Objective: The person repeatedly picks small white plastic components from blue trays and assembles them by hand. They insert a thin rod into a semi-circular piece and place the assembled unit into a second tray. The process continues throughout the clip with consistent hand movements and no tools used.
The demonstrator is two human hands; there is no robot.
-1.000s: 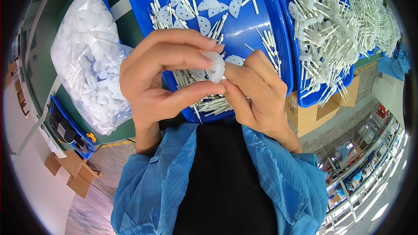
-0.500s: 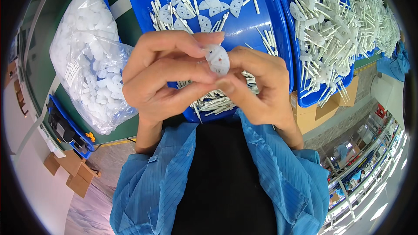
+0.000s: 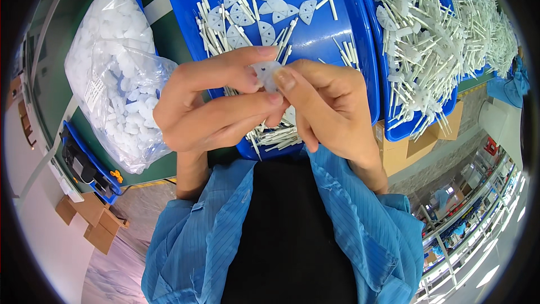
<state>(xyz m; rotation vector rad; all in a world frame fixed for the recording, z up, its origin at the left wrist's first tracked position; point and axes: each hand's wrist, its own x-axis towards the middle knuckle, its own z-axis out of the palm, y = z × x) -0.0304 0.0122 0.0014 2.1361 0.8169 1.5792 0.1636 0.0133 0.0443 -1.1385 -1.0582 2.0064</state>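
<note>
Between my two hands is a small white translucent plastic piece [image 3: 266,72] with small holes, held above a blue tray. My left hand [image 3: 211,95] grips its left side with bent fingers. From the right, my right hand [image 3: 329,101] pinches it, the thumb lying across its face and hiding part of it. Below and behind my hands the blue tray [image 3: 332,28] carries white fan-shaped plastic pieces [image 3: 265,32] and thin white rods [image 3: 349,53]. Whether a rod is in the held piece cannot be seen.
On the left lies a large clear bag [image 3: 118,79] of white plastic pieces. A second blue tray [image 3: 394,129] at the right is heaped with rods joined to white pieces. Cardboard boxes [image 3: 422,135] stand beneath it. A black device in a blue bin [image 3: 84,163] sits at lower left.
The white piece has turned and shifted slightly left. My right thumb has moved up over its face, and my left fingers have changed their hold.
</note>
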